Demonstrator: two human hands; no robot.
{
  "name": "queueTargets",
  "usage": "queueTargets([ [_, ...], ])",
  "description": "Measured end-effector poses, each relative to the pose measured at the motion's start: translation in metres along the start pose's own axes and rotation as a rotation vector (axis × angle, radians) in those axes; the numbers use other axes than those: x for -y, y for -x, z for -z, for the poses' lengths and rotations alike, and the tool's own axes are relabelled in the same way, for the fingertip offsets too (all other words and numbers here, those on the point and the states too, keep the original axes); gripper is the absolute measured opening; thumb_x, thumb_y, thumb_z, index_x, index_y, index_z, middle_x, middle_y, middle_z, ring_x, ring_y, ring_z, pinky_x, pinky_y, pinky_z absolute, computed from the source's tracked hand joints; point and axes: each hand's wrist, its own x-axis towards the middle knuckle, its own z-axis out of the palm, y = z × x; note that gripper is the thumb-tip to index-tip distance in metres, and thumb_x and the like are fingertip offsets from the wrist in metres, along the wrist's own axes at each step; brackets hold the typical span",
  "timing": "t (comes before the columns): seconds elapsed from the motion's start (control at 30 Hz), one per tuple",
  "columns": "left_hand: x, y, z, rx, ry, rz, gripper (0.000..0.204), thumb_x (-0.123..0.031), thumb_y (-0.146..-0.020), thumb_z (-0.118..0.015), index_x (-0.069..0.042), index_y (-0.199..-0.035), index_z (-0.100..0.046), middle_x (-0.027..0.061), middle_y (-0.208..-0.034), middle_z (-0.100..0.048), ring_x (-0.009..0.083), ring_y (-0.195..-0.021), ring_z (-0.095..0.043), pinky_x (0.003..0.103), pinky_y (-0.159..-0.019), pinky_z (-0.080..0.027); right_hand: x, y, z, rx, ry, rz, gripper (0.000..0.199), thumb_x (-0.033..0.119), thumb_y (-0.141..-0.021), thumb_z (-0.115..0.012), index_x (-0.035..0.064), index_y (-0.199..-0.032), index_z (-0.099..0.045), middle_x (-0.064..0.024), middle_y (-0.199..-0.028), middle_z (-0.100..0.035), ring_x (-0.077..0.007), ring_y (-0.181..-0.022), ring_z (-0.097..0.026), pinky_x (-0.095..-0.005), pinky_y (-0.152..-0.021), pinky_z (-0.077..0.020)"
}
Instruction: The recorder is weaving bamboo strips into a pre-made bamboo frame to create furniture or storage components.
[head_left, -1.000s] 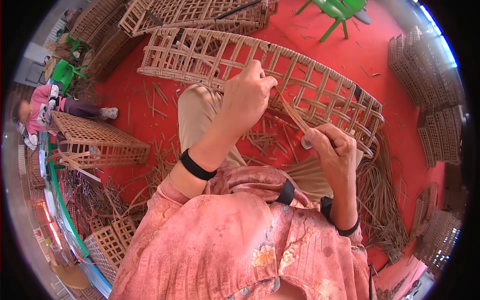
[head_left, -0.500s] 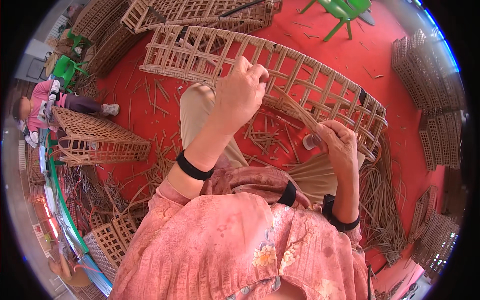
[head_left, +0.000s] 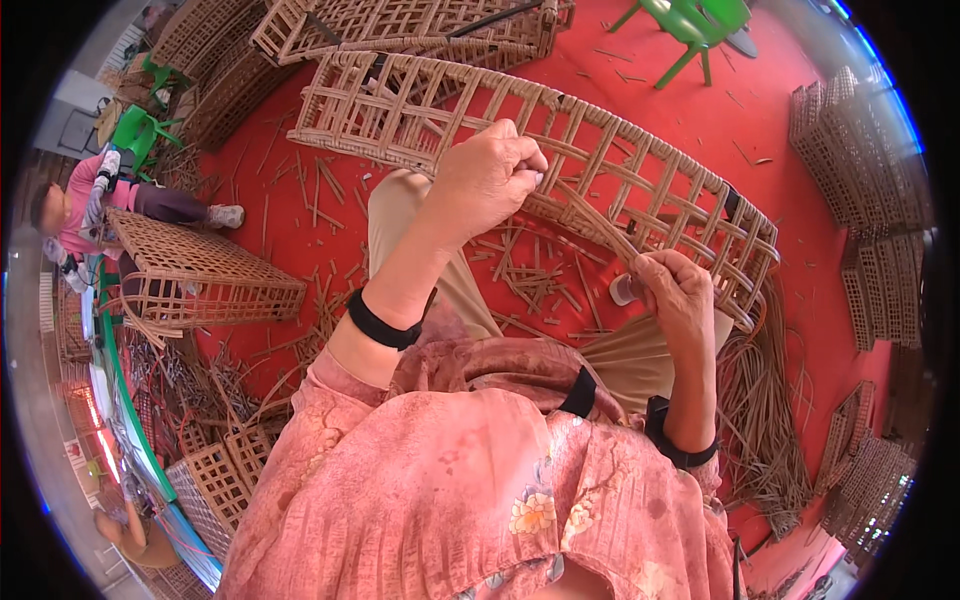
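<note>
Across my knees lies a long openwork woven rattan basket [head_left: 400, 90], its wrapped rim curving from upper left to lower right. My left hand [head_left: 485, 180] is closed in a pinch over the near side of its lattice. My right hand [head_left: 675, 280] grips a flat rattan strip [head_left: 605, 222] between thumb and fingers. This strip slants up and left from my right hand to the fingertips of my left, in front of the weave. Its far end is hidden at the left fingers. Black bands sit on both my wrists.
Cut rattan bits [head_left: 530, 275] litter the red floor. A bundle of long strips [head_left: 765, 420] lies at my right. Stacked baskets [head_left: 850, 150] stand far right, another basket [head_left: 410, 30] beyond mine. A co-worker [head_left: 85, 205] sits at left by a woven basket [head_left: 200, 265]. A green chair [head_left: 690, 30] stands ahead.
My left hand has turned slightly and shifted a little right, its fingers now more plainly pinched. My right hand keeps its grip on the strip. The whole view has shifted slightly.
</note>
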Motion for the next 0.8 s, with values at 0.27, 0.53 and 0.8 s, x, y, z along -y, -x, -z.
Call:
queueTargets([
  [0.27,0.018,0.018,0.014,-0.232,0.04,0.103,0.01,-0.013,-0.089,-0.066,-0.005,-0.091,-0.07,0.0053,-0.08,-0.055,0.0157,-0.069,-0.056,0.033,-0.062,-0.045,0.045,-0.006,-0.032,-0.059,0.191,0.267,0.022,0.017,-0.092,-0.065,-0.0033,-0.097,-0.071,-0.0092,-0.068,-0.065,-0.0098,-0.063,-0.059,-0.0262,-0.061,-0.0484],
  [0.53,0.023,0.02,0.007,-0.34,0.081,0.178,0.012,-0.015,-0.089,-0.066,-0.009,-0.096,-0.073,0.0033,-0.087,-0.06,0.0166,-0.073,-0.062,0.032,-0.066,-0.05,0.058,-0.014,-0.032,-0.038,0.28,0.268,0.021,0.016,-0.091,-0.066,-0.003,-0.096,-0.071,-0.0098,-0.068,-0.066,-0.0105,-0.062,-0.059,-0.0271,-0.061,-0.0481],
  [0.8,0.015,0.027,0.014,-0.354,-0.069,0.208,0.014,-0.011,-0.089,-0.063,-0.01,-0.101,-0.068,0.0058,-0.091,-0.061,0.0231,-0.076,-0.064,0.035,-0.067,-0.052,0.073,-0.023,-0.042,-0.028,0.356,0.183,0.023,0.02,-0.091,-0.066,-0.002,-0.097,-0.071,-0.0108,-0.068,-0.064,-0.0144,-0.056,-0.057,-0.031,-0.059,-0.0474],
])
